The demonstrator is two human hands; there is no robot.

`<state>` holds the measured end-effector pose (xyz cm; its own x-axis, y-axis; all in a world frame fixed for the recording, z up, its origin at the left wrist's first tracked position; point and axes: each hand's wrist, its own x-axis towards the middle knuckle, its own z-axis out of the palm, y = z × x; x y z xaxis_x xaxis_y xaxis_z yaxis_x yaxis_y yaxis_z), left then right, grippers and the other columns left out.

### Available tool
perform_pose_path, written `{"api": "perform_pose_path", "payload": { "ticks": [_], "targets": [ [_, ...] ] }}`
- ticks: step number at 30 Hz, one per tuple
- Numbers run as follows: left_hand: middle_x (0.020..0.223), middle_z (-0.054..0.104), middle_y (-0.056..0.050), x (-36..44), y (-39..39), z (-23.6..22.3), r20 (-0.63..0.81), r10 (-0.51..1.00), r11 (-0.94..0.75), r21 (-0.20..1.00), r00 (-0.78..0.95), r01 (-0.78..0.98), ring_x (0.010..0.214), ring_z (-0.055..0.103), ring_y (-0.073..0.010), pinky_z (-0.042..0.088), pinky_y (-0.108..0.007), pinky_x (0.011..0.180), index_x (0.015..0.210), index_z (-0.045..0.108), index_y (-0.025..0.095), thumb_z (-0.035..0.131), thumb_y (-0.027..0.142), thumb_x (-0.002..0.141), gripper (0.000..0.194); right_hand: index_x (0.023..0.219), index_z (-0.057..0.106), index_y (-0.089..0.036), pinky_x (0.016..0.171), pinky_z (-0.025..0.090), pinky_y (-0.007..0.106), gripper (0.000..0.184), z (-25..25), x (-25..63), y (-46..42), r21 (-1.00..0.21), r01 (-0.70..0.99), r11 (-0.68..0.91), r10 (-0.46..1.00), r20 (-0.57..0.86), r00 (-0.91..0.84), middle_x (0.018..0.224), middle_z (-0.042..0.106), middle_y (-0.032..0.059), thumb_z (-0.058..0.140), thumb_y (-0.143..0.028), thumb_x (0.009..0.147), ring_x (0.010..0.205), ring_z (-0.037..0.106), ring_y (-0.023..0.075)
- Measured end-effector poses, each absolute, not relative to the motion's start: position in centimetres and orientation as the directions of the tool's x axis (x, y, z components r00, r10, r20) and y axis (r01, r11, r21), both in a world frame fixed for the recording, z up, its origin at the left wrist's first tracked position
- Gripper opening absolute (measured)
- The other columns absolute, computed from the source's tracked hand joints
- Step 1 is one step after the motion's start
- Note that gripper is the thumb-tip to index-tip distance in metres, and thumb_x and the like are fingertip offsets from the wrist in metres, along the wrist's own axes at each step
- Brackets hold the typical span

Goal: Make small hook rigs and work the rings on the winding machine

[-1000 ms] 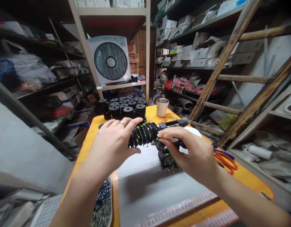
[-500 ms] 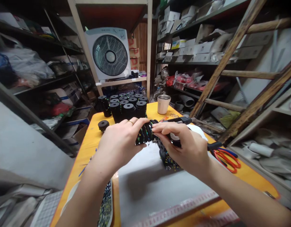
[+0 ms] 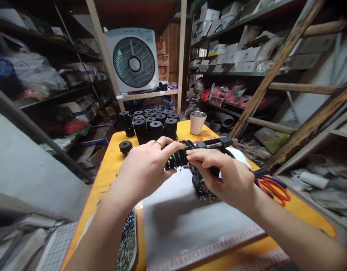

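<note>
My left hand (image 3: pixel 148 167) curls round a short stack of black discs (image 3: pixel 176 160) with small green, yellow and white bits between them. Thumb and fingers of my right hand (image 3: pixel 228 173) are pressed together at the right end of this stack; what exactly lies between the fingertips is hidden. Just behind and under the right hand stands a black device (image 3: pixel 201 184), with coloured bits in its lower part and a dark rod (image 3: pixel 213 143) reaching to the right. Its base rests on a grey-white board (image 3: pixel 173 226).
Many black disc stacks (image 3: pixel 155 128) stand at the table's back, with a short black spool (image 3: pixel 125 146) nearer. A tray of small coloured pieces (image 3: pixel 127 241) lies front left. Red-handled pliers (image 3: pixel 275 190) lie right, a cup (image 3: pixel 197 123) at the back. A ladder (image 3: pixel 264 90) leans beyond.
The whole view has shifted slightly, so the scene sits a little further right. Both hands stay on the stack of discs, with only small finger movement.
</note>
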<state>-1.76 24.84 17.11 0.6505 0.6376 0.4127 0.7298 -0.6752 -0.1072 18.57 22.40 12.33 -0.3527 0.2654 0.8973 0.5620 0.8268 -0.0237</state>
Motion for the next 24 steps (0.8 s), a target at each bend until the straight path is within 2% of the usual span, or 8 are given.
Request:
{"api": "perform_pose_path", "payload": {
  "ticks": [4, 8, 11, 18, 21, 24],
  "targets": [
    [0.121, 0.056, 0.007, -1.8, 24.9, 17.2, 0.407, 0.637, -0.679, -0.106, 0.655, 0.726, 0.089, 0.060, -0.0179, 0.045, -0.031, 0.071, 0.122, 0.049, 0.033, 0.060, 0.030, 0.082, 0.042, 0.097, 0.044, -0.013, 0.090, 0.055, 0.037, 0.034, 12.0, 18.7, 22.6, -0.015, 0.506, 0.862, 0.243, 0.889, -0.389, 0.100, 0.065, 0.0134, 0.054, 0.010, 0.075, 0.105, 0.062, 0.0206],
    [0.120, 0.057, 0.004, -1.8, 24.9, 17.3, 0.406, 0.644, -0.681, -0.082, 0.649, 0.727, 0.093, 0.060, -0.0191, 0.046, -0.031, 0.075, 0.124, 0.047, 0.030, 0.060, 0.032, 0.082, 0.044, 0.098, 0.043, -0.014, 0.089, 0.055, 0.040, 0.033, 11.9, 18.9, 22.6, 0.043, 0.502, 0.864, 0.215, 0.869, -0.445, 0.102, 0.064, 0.0138, 0.052, 0.009, 0.076, 0.109, 0.060, 0.0225],
    [0.117, 0.058, 0.001, -1.8, 24.9, 17.3, 0.408, 0.652, -0.680, -0.058, 0.639, 0.731, 0.096, 0.060, -0.0202, 0.044, -0.031, 0.076, 0.126, 0.045, 0.026, 0.063, 0.032, 0.080, 0.050, 0.093, 0.044, -0.015, 0.090, 0.054, 0.041, 0.026, 11.6, 19.2, 22.6, 0.037, 0.512, 0.858, 0.251, 0.840, -0.480, 0.104, 0.064, 0.0128, 0.050, 0.006, 0.079, 0.113, 0.058, 0.0219],
    [0.108, 0.060, 0.001, -1.9, 25.1, 17.4, 0.408, 0.651, -0.686, -0.044, 0.640, 0.726, 0.091, 0.060, -0.0194, 0.044, -0.032, 0.071, 0.120, 0.047, 0.023, 0.064, 0.034, 0.079, 0.046, 0.085, 0.047, -0.017, 0.092, 0.054, 0.038, 0.019, 10.7, 19.5, 23.2, 0.082, 0.542, 0.836, 0.251, 0.822, -0.512, 0.103, 0.066, 0.0102, 0.056, 0.000, 0.080, 0.116, 0.057, 0.0215],
    [0.108, 0.060, 0.002, -1.8, 25.2, 17.4, 0.401, 0.655, -0.691, -0.026, 0.640, 0.723, 0.092, 0.060, -0.0191, 0.045, -0.032, 0.072, 0.120, 0.047, 0.024, 0.063, 0.034, 0.079, 0.045, 0.090, 0.051, -0.016, 0.091, 0.054, 0.038, 0.019, 10.4, 19.6, 23.2, 0.135, 0.565, 0.814, 0.222, 0.826, -0.517, 0.102, 0.067, 0.0099, 0.057, 0.000, 0.080, 0.117, 0.056, 0.0231],
    [0.108, 0.060, 0.003, -1.8, 25.2, 17.5, 0.402, 0.662, -0.686, -0.015, 0.633, 0.727, 0.093, 0.060, -0.0192, 0.045, -0.032, 0.073, 0.119, 0.048, 0.024, 0.062, 0.033, 0.079, 0.043, 0.103, 0.053, -0.011, 0.092, 0.053, 0.041, 0.030, 10.9, 19.4, 22.9, 0.147, 0.515, 0.845, 0.175, 0.833, -0.524, 0.104, 0.065, 0.0134, 0.058, 0.004, 0.078, 0.118, 0.054, 0.0265]
  ]
}}
